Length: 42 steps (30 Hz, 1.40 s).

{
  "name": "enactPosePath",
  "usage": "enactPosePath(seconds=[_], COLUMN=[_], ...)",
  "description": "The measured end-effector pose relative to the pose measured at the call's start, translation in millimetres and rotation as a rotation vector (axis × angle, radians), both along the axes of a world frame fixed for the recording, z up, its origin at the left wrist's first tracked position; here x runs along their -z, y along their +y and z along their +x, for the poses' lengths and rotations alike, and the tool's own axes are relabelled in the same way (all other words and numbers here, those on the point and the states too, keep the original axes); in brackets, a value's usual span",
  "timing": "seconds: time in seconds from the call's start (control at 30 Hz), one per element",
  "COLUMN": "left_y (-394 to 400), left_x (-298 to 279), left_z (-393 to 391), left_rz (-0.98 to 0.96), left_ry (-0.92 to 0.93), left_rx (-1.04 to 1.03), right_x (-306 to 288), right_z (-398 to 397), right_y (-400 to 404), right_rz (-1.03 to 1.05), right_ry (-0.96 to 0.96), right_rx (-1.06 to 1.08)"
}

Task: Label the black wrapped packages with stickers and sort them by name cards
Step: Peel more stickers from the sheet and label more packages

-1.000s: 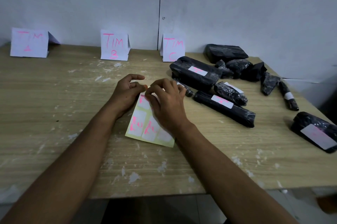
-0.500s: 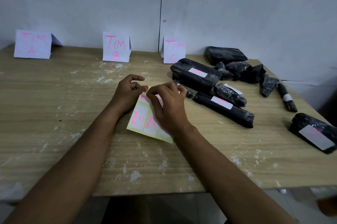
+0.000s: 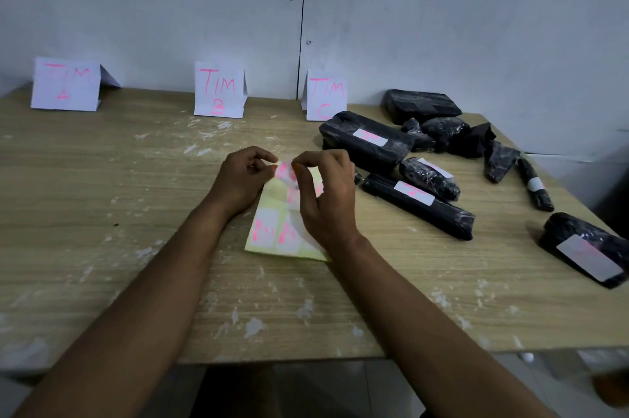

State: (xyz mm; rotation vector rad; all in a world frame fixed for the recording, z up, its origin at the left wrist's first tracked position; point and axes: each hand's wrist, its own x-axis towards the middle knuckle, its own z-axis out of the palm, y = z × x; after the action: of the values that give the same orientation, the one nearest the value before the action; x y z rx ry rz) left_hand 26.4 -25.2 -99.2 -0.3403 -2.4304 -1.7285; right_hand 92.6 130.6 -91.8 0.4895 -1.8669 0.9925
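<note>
1. The table (image 3: pixel 102 247) carried everything: three name cards stood along its far edge by the wall, so each could head a sorting spot.
2. The black wrapped packages (image 3: pixel 367 142) lay heaped at my right, none yet in front of a card. Several bore white labels; others, like the one farthest back (image 3: pixel 422 106), showed none.
3. The sticker sheet (image 3: pixel 269 230) lay flat just before me, its bared yellow backing showing where stickers had gone.
4. My left hand (image 3: pixel 238 182) rested on the sheet's top corner, fingers curled, thumb and forefinger pinching there, I judge to pin it against the peel.
5. My right hand (image 3: pixel 323 193) pinched one sticker (image 3: pixel 284 172) between thumb and forefinger, lifting it off the top of the sheet, the other fingers loosely spread.
</note>
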Motion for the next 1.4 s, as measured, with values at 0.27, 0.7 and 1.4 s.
enactPosePath(seconds=[0.27,0.7,1.4], left_y=[2,4,139], left_x=[4,0,-48], left_z=[1,8,66], left_rz=[-0.197,-0.305,0.118], left_ry=[0.085,0.267,0.133], left_rx=[-0.006,-0.167,0.333], right_x=[5,5,-13], right_z=[-4,-4,50], right_y=[6,12,88], right_rz=[-0.108,-0.294,-0.521], right_ry=[-0.116,-0.335,-0.147], right_rx=[-0.024,-0.093,0.078])
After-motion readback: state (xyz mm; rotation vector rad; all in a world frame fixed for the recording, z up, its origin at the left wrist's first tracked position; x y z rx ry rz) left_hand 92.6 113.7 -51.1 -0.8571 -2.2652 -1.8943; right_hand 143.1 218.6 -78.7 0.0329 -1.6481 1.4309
